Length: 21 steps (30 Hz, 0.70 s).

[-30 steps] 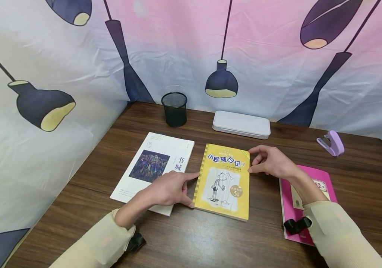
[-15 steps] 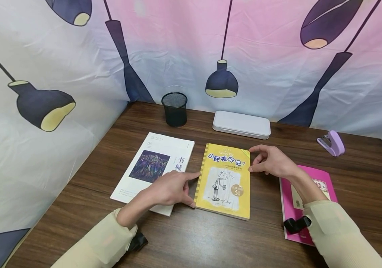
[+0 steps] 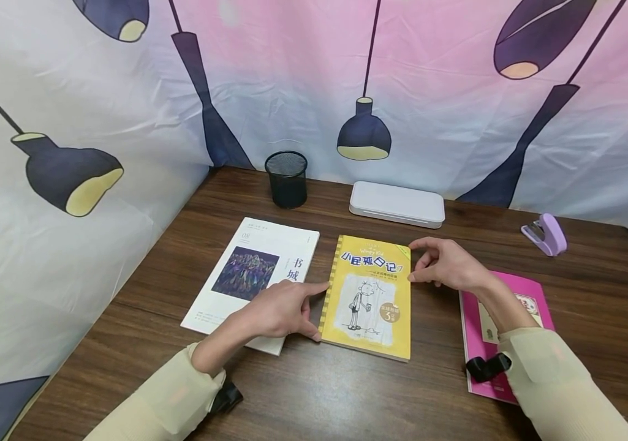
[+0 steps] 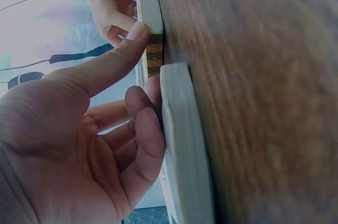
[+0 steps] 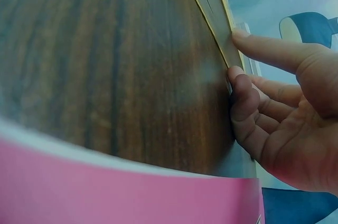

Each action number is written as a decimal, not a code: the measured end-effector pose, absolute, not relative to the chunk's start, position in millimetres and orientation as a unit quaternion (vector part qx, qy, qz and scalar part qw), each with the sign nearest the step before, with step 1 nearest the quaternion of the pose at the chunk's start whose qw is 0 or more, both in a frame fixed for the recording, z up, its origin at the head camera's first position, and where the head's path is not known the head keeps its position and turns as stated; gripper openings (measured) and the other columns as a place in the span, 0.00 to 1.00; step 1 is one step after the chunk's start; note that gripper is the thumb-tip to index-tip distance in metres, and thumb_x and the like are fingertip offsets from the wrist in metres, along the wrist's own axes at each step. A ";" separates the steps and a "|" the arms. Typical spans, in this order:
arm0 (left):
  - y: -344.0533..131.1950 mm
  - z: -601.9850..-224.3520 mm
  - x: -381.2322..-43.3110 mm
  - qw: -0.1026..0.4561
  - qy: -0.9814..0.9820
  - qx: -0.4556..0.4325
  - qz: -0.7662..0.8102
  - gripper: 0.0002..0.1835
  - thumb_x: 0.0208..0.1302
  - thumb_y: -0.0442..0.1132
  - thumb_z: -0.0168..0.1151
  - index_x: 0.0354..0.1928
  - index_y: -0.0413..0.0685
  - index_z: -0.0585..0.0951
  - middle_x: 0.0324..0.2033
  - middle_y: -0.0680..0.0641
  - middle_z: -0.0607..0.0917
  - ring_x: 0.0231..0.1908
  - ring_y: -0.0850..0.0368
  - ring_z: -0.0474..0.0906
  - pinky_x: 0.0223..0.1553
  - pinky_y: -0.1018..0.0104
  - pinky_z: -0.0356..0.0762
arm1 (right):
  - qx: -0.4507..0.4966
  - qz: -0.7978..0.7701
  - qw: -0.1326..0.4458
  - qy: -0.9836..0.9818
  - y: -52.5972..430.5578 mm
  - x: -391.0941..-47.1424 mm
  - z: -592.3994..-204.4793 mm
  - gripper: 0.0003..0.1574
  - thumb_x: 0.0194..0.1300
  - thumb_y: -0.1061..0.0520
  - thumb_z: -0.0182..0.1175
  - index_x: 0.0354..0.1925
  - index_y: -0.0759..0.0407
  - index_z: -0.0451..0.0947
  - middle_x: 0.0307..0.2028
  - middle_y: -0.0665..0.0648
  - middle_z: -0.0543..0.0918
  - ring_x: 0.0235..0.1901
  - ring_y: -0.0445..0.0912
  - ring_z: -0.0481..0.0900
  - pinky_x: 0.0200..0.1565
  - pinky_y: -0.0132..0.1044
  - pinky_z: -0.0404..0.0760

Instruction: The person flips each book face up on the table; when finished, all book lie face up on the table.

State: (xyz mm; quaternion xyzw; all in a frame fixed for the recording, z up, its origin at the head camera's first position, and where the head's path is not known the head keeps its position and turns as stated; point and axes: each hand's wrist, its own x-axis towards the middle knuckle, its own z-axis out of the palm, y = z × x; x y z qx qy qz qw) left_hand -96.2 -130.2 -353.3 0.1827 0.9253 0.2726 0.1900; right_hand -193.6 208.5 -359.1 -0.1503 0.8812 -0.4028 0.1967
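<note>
A yellow book [image 3: 371, 300] with a cartoon figure on its cover lies flat on the desk, in the middle of the head view. At its left edge, my left hand [image 3: 277, 309] touches it with thumb and index fingertips spread apart; the other fingers are bent in beside the white book. My right hand [image 3: 448, 266] touches the right edge near the upper corner with thumb and index finger. In the left wrist view, the left thumb [image 4: 119, 57] meets the book's lower corner. In the right wrist view, the right thumb [image 5: 274, 49] rests against the book's edge.
Partly under my left hand lies a white book [image 3: 247, 282]. A pink book [image 3: 479, 361] lies below my right forearm. At the back stand a black mesh pen holder [image 3: 288, 184] and a white case [image 3: 396, 205]. A purple stapler [image 3: 548, 236] sits at the right.
The yellow book has shifted very slightly rightward and away from me since one second ago, the left hand moving with it. Over the last half second, both hands have stayed almost still.
</note>
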 end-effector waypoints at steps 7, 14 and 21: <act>-129.5 -354.5 -97.2 0.188 0.926 0.183 0.270 0.53 0.49 0.42 0.87 0.78 0.47 0.71 0.18 0.56 0.81 0.21 0.62 0.75 0.25 0.67 0.71 | -0.148 -0.400 0.194 0.883 208.2 -193.4 -359.4 0.47 0.63 0.59 0.75 0.73 0.71 0.65 0.34 0.58 0.84 0.30 0.47 0.78 0.29 0.37 0.81; -129.6 -353.8 -96.7 0.187 0.928 0.182 0.267 0.53 0.49 0.42 0.87 0.78 0.46 0.71 0.18 0.56 0.80 0.21 0.62 0.75 0.26 0.67 0.70 | -0.150 -0.403 0.192 0.882 208.5 -193.1 -360.2 0.47 0.63 0.59 0.75 0.73 0.70 0.66 0.33 0.58 0.83 0.29 0.48 0.78 0.30 0.37 0.81; -129.3 -353.6 -96.4 0.189 0.926 0.183 0.272 0.53 0.49 0.41 0.87 0.78 0.46 0.70 0.18 0.55 0.80 0.21 0.62 0.75 0.25 0.67 0.70 | -0.151 -0.408 0.191 0.880 209.5 -193.3 -360.8 0.47 0.63 0.59 0.76 0.72 0.70 0.66 0.32 0.57 0.81 0.28 0.47 0.78 0.29 0.37 0.81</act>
